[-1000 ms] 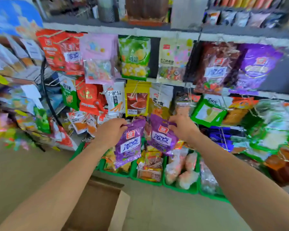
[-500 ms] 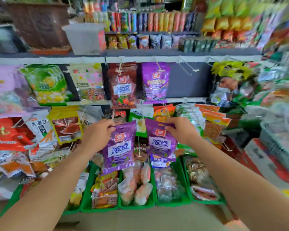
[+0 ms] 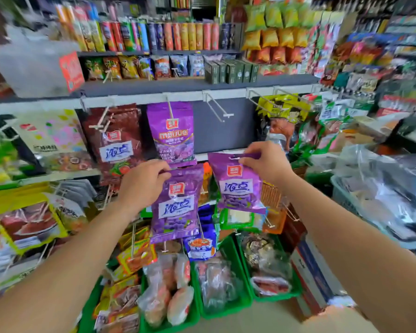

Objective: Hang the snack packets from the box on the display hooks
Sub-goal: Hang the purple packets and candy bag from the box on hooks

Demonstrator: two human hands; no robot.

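Note:
My left hand (image 3: 143, 181) pinches the top of one purple snack packet (image 3: 177, 207), which hangs down in front of the lower display. My right hand (image 3: 267, 162) pinches the top edge of a second purple packet (image 3: 238, 186), held a little higher and to the right. Above them a bare white display hook (image 3: 217, 109) juts from the shelf rail in front of a dark grey panel. To its left, a hook holds another purple packet (image 3: 169, 133) that hangs next to a dark red packet (image 3: 117, 140). The box is out of view.
Green bins (image 3: 226, 306) with bagged snacks line the floor below. Several packets hang on hooks to the left and right. A shelf (image 3: 154, 86) above carries tubes and bags of crisps. Stacked goods in plastic (image 3: 382, 193) crowd the right side.
The view has swung right and up along the display. Both hands have risen with their purple packets, the right one higher, closer to the bare hook.

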